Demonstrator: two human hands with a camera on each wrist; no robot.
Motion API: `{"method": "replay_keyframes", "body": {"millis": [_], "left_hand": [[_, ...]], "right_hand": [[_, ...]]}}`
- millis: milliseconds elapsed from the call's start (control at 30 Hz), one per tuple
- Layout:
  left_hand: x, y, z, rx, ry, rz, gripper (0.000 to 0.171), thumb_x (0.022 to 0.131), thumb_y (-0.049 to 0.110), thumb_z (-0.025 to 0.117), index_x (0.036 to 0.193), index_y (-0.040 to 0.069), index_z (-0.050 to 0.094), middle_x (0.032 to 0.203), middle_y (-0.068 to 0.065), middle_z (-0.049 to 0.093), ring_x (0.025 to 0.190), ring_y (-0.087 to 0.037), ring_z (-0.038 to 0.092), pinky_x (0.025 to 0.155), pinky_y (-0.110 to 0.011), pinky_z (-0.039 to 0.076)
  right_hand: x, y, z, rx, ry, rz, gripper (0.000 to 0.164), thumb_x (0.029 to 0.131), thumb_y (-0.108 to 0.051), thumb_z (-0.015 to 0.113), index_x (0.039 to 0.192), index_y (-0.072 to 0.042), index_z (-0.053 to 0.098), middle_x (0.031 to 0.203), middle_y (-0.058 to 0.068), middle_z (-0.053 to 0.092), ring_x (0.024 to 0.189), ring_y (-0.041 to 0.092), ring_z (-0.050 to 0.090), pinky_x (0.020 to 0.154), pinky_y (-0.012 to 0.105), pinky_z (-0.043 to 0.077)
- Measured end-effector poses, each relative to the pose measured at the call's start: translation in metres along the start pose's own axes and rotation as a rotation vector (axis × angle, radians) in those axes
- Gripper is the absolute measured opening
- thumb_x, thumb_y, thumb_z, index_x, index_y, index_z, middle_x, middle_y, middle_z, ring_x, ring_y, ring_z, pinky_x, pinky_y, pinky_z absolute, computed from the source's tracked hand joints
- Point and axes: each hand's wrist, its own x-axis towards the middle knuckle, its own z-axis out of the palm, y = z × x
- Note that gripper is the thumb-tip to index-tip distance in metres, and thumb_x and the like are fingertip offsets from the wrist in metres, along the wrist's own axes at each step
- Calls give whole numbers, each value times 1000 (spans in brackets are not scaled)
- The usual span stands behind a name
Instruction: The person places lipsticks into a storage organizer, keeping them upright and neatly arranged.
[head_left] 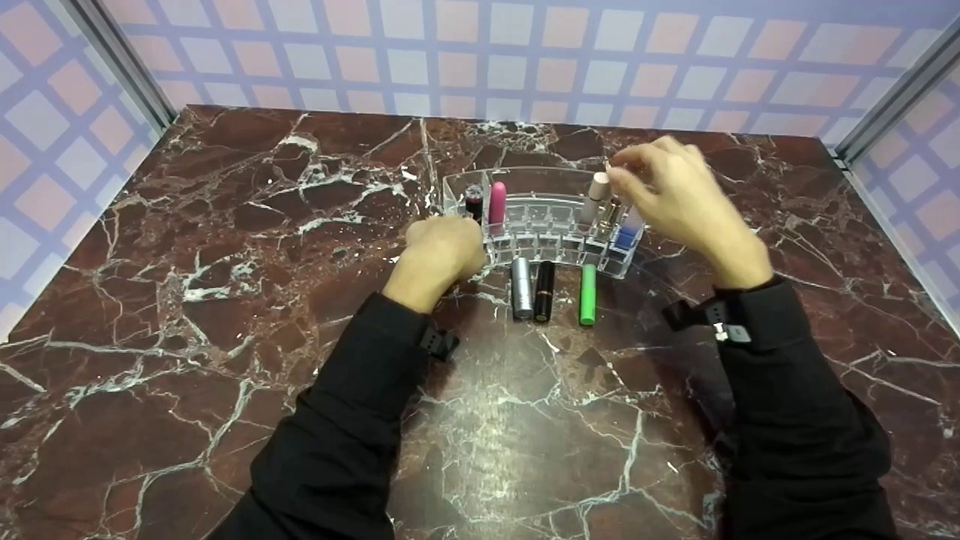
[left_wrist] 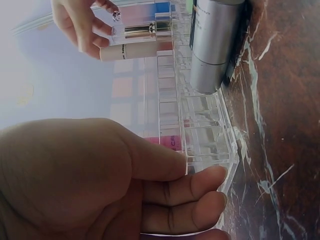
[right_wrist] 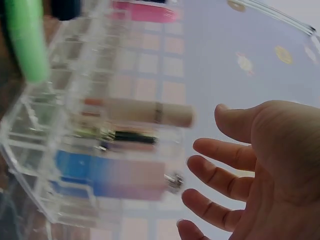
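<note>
A clear curved organizer (head_left: pixel 555 251) stands on the marbled surface (head_left: pixel 480 450), nearer its far edge than its near one and roughly midway between the left and right edges. The left hand (head_left: pixel 442 247) has its grip closed on the organizer's left end, thumb and bent fingers at the front left corner. The right hand (head_left: pixel 679 191) hangs above the right end, its grip released, near the cream tube (head_left: pixel 598 187) but apart from it (the right wrist view shows the gap). Beside that tube stand a gold-banded tube (head_left: pixel 611 214) and, by the right edge, a blue tube (head_left: pixel 625 238). A pink tube (head_left: pixel 497 204) and a dark tube (head_left: pixel 474 204) stand towards the left edge. Before the organizer's front edge lie silver (head_left: pixel 522 289), black (head_left: pixel 545 291) and green tubes (head_left: pixel 588 295).
</note>
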Motion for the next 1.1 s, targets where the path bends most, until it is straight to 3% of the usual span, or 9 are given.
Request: {"method": "replay_keyframes", "body": {"millis": [333, 500, 567, 667, 833, 900, 1000, 1100], "left_hand": [[1, -1, 0, 6, 5, -8, 31, 98, 20, 55, 125, 9, 65, 134, -14, 60, 112, -30, 60, 91, -44, 50], [0, -1, 1, 3, 21, 3, 30, 96, 20, 57, 122, 8, 66, 134, -14, 61, 114, -32, 60, 93, -46, 50], [0, -1, 0, 1, 22, 7, 30, 96, 20, 57, 121, 8, 66, 133, -14, 61, 114, -32, 60, 93, -47, 49], [-1, -1, 0, -3, 21, 10, 28, 96, 19, 57, 119, 8, 67, 131, -14, 62, 113, -32, 60, 93, -47, 49], [-2, -1, -1, -3, 14, 7, 28, 96, 20, 57, 119, 8, 67, 133, -15, 61, 115, -33, 59, 94, -48, 49], [-2, -1, -1, -3, 11, 6, 29, 96, 20, 57, 120, 8, 67, 134, -15, 61, 116, -33, 59, 94, -48, 49], [-3, -1, -1, -7, 21, 7, 26, 96, 19, 57, 117, 8, 68, 132, -14, 61, 116, -33, 59, 94, -48, 49], [0, -2, 0, -6, 31, 11, 24, 94, 18, 57, 113, 8, 69, 131, -14, 62, 113, -31, 61, 92, -48, 49]], "right_hand": [[-11, 6, -24, 3, 31, 88, 66, 100, -54, 56, 140, -1, 51, 127, 20, 56, 115, 35, 51, 102, 59, 40], [-18, 12, -25, -83, -10, 149, 70, 90, -67, 61, 115, -1, 61, 103, 18, 67, 86, 29, 63, 82, 50, 52], [-21, 17, -24, -114, -48, 159, 68, 88, -70, 62, 102, -4, 65, 93, 14, 69, 73, 25, 62, 71, 43, 53], [-23, 25, -22, -137, -142, 150, 64, 88, -69, 63, 97, -6, 71, 83, 9, 70, 60, 21, 57, 60, 36, 50], [-22, 38, -15, -138, -328, 144, 58, 95, -63, 60, 89, -7, 74, 61, 0, 52, 49, 13, 38, 47, 30, 37], [-21, 43, -11, -129, -383, 143, 56, 97, -61, 58, 87, -8, 73, 61, 0, 53, 50, 13, 43, 47, 31, 38], [-19, 47, -4, -125, -439, 124, 55, 99, -58, 57, 90, -7, 75, 69, 3, 65, 59, 18, 60, 57, 35, 49], [-17, 48, 2, -119, -489, 107, 53, 99, -56, 57, 92, -7, 75, 76, 6, 71, 67, 21, 67, 65, 36, 55]]}}
